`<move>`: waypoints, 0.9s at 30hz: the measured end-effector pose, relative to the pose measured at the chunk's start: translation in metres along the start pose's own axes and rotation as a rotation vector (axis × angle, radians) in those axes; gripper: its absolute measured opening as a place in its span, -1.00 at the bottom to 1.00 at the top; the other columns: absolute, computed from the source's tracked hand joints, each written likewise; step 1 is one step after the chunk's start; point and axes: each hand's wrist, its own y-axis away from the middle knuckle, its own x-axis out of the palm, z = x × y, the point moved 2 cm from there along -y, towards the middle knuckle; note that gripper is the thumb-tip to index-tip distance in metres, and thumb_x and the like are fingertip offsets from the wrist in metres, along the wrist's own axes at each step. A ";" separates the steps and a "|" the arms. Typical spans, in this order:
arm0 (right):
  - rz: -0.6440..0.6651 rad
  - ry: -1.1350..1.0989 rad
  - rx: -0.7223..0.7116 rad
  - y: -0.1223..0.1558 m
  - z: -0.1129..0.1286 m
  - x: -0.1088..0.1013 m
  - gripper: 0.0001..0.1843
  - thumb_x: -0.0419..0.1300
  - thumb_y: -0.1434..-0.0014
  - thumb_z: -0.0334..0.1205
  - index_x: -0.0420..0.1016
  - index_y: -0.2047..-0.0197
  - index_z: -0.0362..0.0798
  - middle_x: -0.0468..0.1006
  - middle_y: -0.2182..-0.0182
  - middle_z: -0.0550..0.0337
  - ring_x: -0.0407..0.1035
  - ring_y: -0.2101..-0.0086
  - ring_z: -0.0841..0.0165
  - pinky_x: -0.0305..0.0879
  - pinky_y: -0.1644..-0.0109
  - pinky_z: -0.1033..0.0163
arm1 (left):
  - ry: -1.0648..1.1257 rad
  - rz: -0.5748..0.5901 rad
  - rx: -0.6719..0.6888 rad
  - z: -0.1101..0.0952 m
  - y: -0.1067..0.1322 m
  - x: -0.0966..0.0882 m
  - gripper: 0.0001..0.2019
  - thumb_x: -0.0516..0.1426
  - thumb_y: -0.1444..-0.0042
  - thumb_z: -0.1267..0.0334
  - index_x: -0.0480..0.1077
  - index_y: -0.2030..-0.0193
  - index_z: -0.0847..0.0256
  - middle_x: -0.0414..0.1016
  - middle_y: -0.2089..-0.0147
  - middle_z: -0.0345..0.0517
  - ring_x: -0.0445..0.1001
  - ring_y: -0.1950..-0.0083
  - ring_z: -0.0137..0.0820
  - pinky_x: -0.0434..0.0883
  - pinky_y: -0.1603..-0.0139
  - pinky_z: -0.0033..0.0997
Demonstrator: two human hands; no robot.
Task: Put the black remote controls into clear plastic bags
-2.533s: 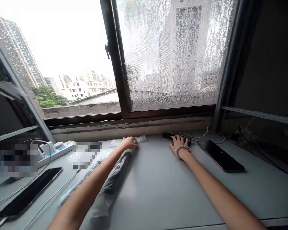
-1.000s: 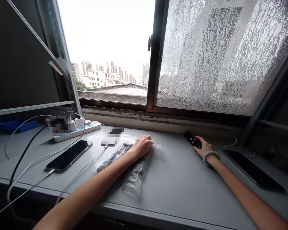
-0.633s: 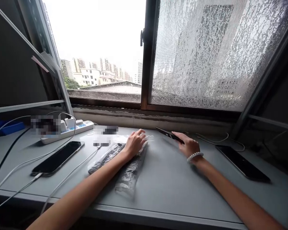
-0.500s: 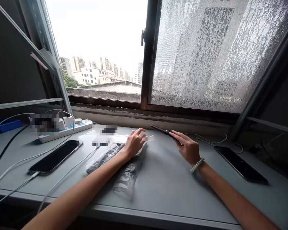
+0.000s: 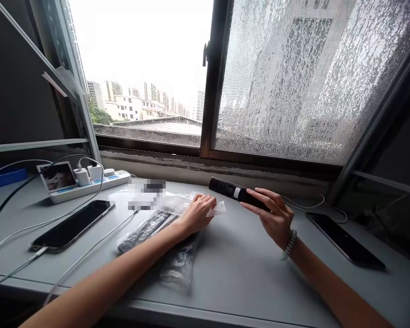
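My right hand (image 5: 272, 214), a bead bracelet on its wrist, holds a black remote control (image 5: 233, 192) lifted off the grey desk (image 5: 239, 269), its back side with a small white label facing me. My left hand (image 5: 198, 212) rests with bent fingers on a clear plastic bag (image 5: 179, 256) that lies on the desk, pinching its open end near the far edge. Another black remote in plastic (image 5: 144, 230) lies just left of that bag.
A phone (image 5: 71, 224) on a white cable lies at the left, near a white power strip (image 5: 89, 183) with chargers. Another phone (image 5: 345, 240) lies at the right with a cable behind it. A window with a mesh screen rises behind the desk.
My right hand picked the remote up from the far right of the desk, carried it left toward the bag and turned it over. My left hand stayed on the bag.
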 end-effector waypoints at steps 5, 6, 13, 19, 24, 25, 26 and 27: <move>-0.026 -0.019 0.073 0.003 -0.004 0.002 -0.57 0.04 -0.18 -0.47 0.55 0.23 0.32 0.50 0.10 0.42 0.33 0.06 0.45 0.32 0.08 0.33 | 0.054 -0.043 -0.115 0.003 0.001 -0.002 -0.75 0.06 0.01 0.38 0.21 0.14 0.19 0.43 0.26 -0.15 0.39 0.18 -0.34 0.17 -0.05 -0.29; -0.025 -0.040 0.086 0.003 -0.004 0.002 -0.57 0.03 -0.18 -0.47 0.55 0.25 0.31 0.51 0.10 0.42 0.33 0.06 0.45 0.32 0.07 0.33 | 0.060 -0.069 -0.133 0.003 0.001 -0.002 -0.67 0.07 0.03 0.37 0.19 0.07 0.20 0.42 0.24 -0.14 0.38 0.16 -0.32 0.16 -0.06 -0.27; 0.043 -0.263 0.561 0.004 -0.010 0.011 -0.77 0.04 -0.17 -0.27 0.52 0.23 0.07 0.53 0.16 0.21 0.40 0.17 0.33 0.36 0.21 0.25 | 0.035 -0.223 -0.199 0.002 0.001 -0.005 -0.65 0.13 0.08 0.25 0.27 0.09 0.17 0.37 0.14 -0.10 0.31 0.04 -0.25 0.14 -0.08 -0.20; -0.196 -0.666 1.086 0.007 -0.018 0.021 -0.58 0.21 0.00 -0.05 0.32 0.07 0.00 0.47 0.49 0.26 0.29 0.63 0.46 0.13 0.64 0.36 | -0.003 -0.256 -0.179 0.001 0.003 -0.007 -0.72 0.12 0.06 0.29 0.27 0.15 0.11 0.36 0.14 -0.12 0.32 0.07 -0.24 0.19 -0.02 -0.20; -0.377 -0.860 1.348 0.023 -0.036 0.026 -0.67 0.13 -0.02 -0.05 0.28 0.13 0.07 0.41 0.60 0.29 0.24 0.67 0.41 0.02 0.66 0.30 | -0.072 -0.273 -0.142 0.002 0.004 -0.004 -0.74 0.12 0.05 0.22 0.27 0.16 0.07 0.37 0.16 -0.13 0.33 0.08 -0.22 0.20 0.01 -0.16; -0.331 -0.903 1.344 0.028 -0.042 0.028 -0.68 0.11 -0.02 -0.04 0.29 0.12 0.10 0.41 0.60 0.26 0.27 0.65 0.37 0.03 0.65 0.27 | -0.079 -0.273 -0.136 0.002 0.003 -0.004 -0.74 0.12 0.04 0.21 0.27 0.16 0.07 0.37 0.17 -0.13 0.33 0.09 -0.22 0.20 0.01 -0.16; -0.264 -0.949 1.321 0.033 -0.047 0.031 -0.68 0.09 -0.03 -0.01 0.31 0.13 0.14 0.42 0.59 0.21 0.29 0.63 0.33 0.02 0.65 0.25 | -0.082 -0.274 -0.130 0.001 0.003 -0.004 -0.74 0.11 0.03 0.20 0.27 0.15 0.06 0.37 0.17 -0.13 0.33 0.09 -0.23 0.21 0.01 -0.17; -0.181 -1.002 1.293 0.038 -0.051 0.034 -0.68 0.07 -0.03 0.02 0.33 0.13 0.16 0.43 0.57 0.17 0.30 0.61 0.29 0.00 0.65 0.22 | -0.082 -0.274 -0.123 0.001 0.003 -0.004 -0.74 0.11 0.03 0.20 0.27 0.14 0.06 0.38 0.16 -0.13 0.33 0.10 -0.23 0.21 0.01 -0.18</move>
